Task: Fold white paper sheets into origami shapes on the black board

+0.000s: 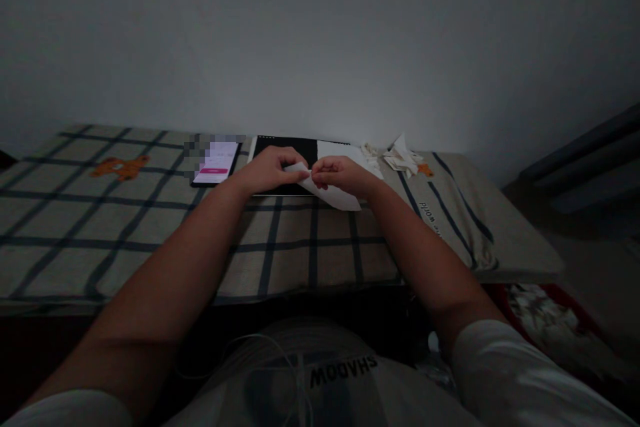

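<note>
Between my two hands is a piece of white paper (336, 197), its lower right end hanging toward the table's front. My left hand (277, 167) is closed, thumb and fingers pinching the paper's left end. Close beside it, my right hand (340, 173) is closed too, fingertips pinched at the paper's upper edge. Under both hands lies a flat notebook or board, its left part black (300, 147) and its right part a white sheet (336, 150). Crumpled paper scraps (401, 159) are heaped just right of it.
A phone or tablet with a lit screen (216, 163) lies to the left on the checked cloth (295, 250). Behind the table rises a plain wall (320, 40). At lower right, a red container (563, 303) holds crumpled paper. A thin white cable (260, 337) crosses my lap.
</note>
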Available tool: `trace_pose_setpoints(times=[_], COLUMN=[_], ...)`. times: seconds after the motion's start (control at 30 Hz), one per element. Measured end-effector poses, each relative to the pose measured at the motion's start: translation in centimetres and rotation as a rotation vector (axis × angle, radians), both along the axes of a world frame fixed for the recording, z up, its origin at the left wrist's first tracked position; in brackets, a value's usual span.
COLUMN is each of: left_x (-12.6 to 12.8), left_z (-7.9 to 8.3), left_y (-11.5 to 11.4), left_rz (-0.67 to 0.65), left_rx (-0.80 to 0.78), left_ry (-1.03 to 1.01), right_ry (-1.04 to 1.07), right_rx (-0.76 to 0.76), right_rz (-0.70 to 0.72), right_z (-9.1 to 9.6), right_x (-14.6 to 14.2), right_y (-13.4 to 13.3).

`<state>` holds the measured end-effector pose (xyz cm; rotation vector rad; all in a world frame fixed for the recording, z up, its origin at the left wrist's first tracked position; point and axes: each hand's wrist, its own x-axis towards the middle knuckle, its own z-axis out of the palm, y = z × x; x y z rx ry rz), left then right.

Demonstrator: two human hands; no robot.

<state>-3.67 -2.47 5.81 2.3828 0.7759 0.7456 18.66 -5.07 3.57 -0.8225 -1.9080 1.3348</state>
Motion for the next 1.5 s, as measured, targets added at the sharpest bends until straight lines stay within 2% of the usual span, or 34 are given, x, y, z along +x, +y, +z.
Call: trace_pose_setpoints(times=[0.4, 0.73, 0.83, 1.07, 1.37, 1.5], left_x=[-0.17, 0.29, 0.25, 0.03, 0.08, 0.13], left_z=[-0.18, -0.61, -0.51, 0.11, 0.37, 0.34], left_y=[0.13, 0.06, 0.02, -0.24, -0.54, -0.63], left_rz=[-0.036, 0.061, 0.067, 0.071, 0.060, 0.018], left_rx=[-0.040, -0.041, -0.055, -0.055, -0.171, -0.170], left_ry=[0.063, 0.030, 0.019, 0.031, 0.066, 0.096], right_ry=[-0.145, -0.142, -0.106, 0.019, -0.019, -0.031], right_rx=[0.068, 0.190, 0.153, -0.038, -0.057, -0.067], right_rz=[0.058, -0.002, -0.006, -0.015, -0.021, -0.006], right_z=[0.54, 0.12, 0.14, -0.03, -0.06, -0.24], right_x=[-0.03, -0.52, -0.63, -0.02, 0.04, 0.04], right_y=[-0.41, -0.02, -0.08, 0.03, 0.05, 0.02])
